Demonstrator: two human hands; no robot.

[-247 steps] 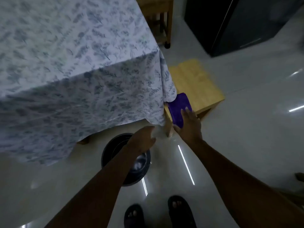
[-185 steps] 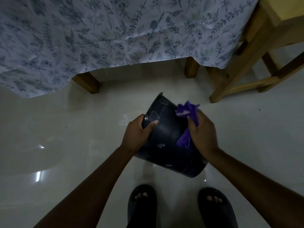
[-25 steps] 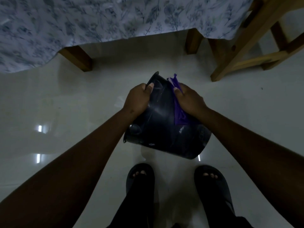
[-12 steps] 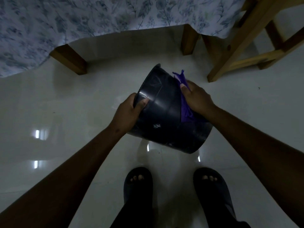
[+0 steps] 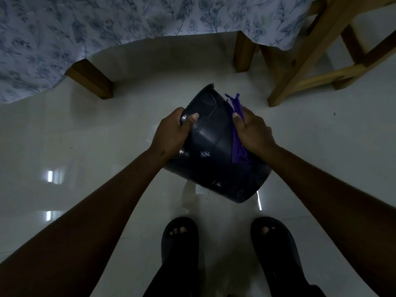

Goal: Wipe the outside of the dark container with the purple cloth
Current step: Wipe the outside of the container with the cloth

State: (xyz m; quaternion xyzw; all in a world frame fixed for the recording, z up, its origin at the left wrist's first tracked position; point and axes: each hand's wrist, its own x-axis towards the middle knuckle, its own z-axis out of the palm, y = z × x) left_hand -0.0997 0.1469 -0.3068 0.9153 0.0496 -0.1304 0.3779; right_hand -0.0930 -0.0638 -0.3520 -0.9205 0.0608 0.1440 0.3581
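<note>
I hold a dark round container [image 5: 214,151] tilted above the floor, its rim turned away from me and its base toward my feet. My left hand [image 5: 171,133] grips the rim on the left, thumb over the edge. My right hand [image 5: 252,131] presses a crumpled purple cloth [image 5: 237,144] against the container's right outer wall. Part of the cloth sticks out above my fingers; the rest hangs below my palm.
A table with a floral cloth [image 5: 128,22] and wooden legs [image 5: 92,80] stands ahead. A wooden stool [image 5: 317,52] is at the upper right. The glossy pale floor [image 5: 85,136] lies all round. My feet in dark slippers [image 5: 180,239] are below the container.
My right hand with the cloth has slid a little down and along the right wall. My left hand shifted its hold on the rim. The container stays tilted in front of me.
</note>
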